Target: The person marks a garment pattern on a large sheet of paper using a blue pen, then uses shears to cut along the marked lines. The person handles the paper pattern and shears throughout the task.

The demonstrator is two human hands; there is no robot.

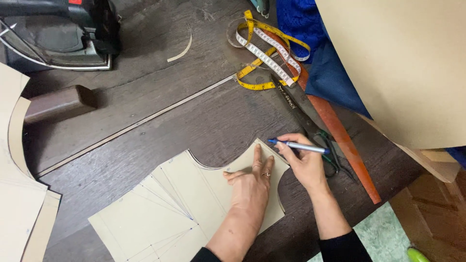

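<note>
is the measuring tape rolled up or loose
Loose: the yellow measuring tape lies in tangled open loops on the dark table, beside the scissors.

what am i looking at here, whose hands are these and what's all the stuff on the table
This is one picture from a camera worn on a person's head, looking down at their own two bare hands; no machine is involved. The left hand lies flat on a cut paper pattern piece on a dark wooden table. The right hand holds a blue pen at the paper's edge. Nearby lie a yellow measuring tape, black scissors, an orange ruler and an iron.
</note>
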